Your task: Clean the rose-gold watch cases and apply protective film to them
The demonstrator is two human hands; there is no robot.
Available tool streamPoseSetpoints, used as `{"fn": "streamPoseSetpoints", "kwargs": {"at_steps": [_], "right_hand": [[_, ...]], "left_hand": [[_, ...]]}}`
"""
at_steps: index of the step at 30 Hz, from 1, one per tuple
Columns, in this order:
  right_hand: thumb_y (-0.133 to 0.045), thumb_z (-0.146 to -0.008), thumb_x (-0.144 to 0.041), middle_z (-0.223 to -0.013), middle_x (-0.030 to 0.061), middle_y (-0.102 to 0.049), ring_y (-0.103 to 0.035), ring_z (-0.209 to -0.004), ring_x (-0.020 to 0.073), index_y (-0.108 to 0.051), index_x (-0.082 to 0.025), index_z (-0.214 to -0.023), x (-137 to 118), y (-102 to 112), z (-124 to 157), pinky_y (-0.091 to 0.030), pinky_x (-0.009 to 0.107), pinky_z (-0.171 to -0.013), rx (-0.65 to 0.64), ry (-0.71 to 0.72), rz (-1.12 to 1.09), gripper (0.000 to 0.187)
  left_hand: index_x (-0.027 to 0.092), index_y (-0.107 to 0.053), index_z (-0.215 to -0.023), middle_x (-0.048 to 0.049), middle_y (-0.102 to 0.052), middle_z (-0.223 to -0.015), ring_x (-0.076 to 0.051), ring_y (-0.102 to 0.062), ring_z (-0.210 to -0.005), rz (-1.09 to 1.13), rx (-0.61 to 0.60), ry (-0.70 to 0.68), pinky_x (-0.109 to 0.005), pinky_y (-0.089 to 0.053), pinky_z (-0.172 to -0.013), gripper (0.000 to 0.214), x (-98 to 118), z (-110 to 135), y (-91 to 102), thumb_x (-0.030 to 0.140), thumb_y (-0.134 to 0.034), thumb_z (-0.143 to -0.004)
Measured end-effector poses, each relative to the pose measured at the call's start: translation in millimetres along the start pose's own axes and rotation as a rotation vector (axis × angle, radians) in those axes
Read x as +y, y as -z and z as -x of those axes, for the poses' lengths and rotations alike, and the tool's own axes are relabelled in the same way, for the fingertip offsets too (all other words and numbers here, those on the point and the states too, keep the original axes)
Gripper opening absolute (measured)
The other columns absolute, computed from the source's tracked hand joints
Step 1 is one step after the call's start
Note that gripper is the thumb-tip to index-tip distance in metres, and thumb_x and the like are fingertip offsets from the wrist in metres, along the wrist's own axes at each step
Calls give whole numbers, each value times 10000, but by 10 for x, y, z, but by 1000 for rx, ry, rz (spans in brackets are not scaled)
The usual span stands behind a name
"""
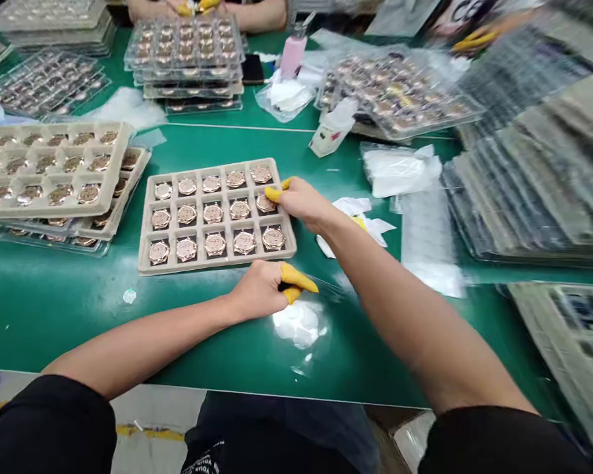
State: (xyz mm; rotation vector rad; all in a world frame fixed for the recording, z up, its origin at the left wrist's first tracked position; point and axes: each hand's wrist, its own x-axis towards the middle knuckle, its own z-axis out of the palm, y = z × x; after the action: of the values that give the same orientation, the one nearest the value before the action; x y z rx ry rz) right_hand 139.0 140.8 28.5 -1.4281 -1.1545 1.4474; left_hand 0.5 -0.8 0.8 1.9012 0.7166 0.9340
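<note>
A beige tray (145,227) of round copper-coloured watch cases (213,212) lies on the green table in front of me. My right hand (301,201), with yellow finger cots, rests on the tray's right edge, fingers curled at a case in the middle row. My left hand (264,289) sits just below the tray's front edge, its yellow-capped thumb and finger pinched on the edge of a clear plastic film (306,342) that lies on the table.
Stacked beige trays (54,168) of cases sit at left. Clear blister trays (185,46) stand at the back, more bagged ones (400,92) at right. Grey stacks (534,178) fill the right side. A pink bottle (293,54), white wipes (356,210), another person's arms (257,13) behind.
</note>
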Motion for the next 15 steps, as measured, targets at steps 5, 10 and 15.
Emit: {"fn": "streamPoseSetpoints", "kwargs": {"at_steps": [5,10,15], "right_hand": [[-834,-811,-434,-831,11,-676,-693,-803,215,-530,-243,-901,-137,-70,109,-637,415,-782,-30,32,-130,370],[-841,-822,-408,-761,23,-710,-760,-894,231,-602,-226,-834,-393,201,152,-654,399,-834,61,128,-277,301],[-435,-1019,-241,-692,22,-742,-789,-932,129,-669,-209,-720,-1024,958,-120,-608,333,-898,260,166,-234,381]], "left_hand": [[205,-851,-1032,-9,-862,-979,-130,-794,-863,-81,-51,1,-231,-639,-805,297,8,7,6,39,-661,-877],[263,-849,-989,17,-860,-977,-169,-781,-1024,-287,-236,-130,-334,-562,-961,427,-45,25,59,-47,-591,-850],[258,-829,-948,28,-864,-1036,-188,-735,-1105,-359,-368,-165,-391,-482,-1019,399,-83,36,67,-24,-547,-929]]}}
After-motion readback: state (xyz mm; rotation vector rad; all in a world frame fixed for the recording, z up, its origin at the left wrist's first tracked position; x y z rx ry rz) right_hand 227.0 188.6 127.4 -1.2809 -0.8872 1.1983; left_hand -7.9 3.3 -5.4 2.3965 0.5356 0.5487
